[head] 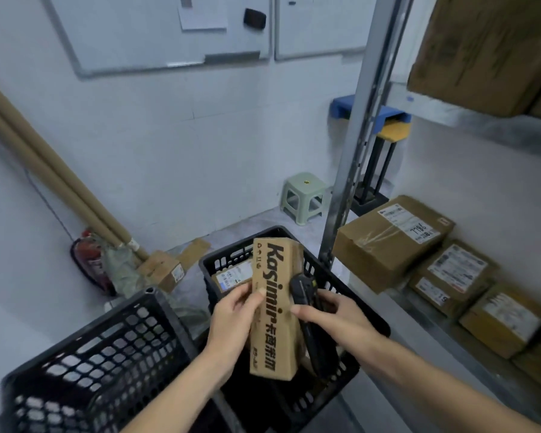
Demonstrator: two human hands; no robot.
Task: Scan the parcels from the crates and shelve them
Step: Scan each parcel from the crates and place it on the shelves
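A long brown cardboard parcel point(275, 307) printed "Kasimir" stands upright above a black plastic crate point(331, 276). My left hand point(231, 320) grips its left side, thumb on the front face. My right hand point(331, 314) holds a black handheld scanner point(306, 307) against the parcel's right side, thumb touching the box. Another labelled parcel point(231, 275) lies inside the crate at its far left. Several scanned-looking labelled parcels point(388, 242) sit on the lower metal shelf point(425, 314) to the right.
A second black crate point(91, 354) stands at the lower left. The shelf's upright post point(353, 157) rises beside the crate. A large box point(487, 48) fills the upper shelf. A green stool point(303, 195), cardboard tubes point(53, 179) and a fire extinguisher point(89, 257) stand by the wall.
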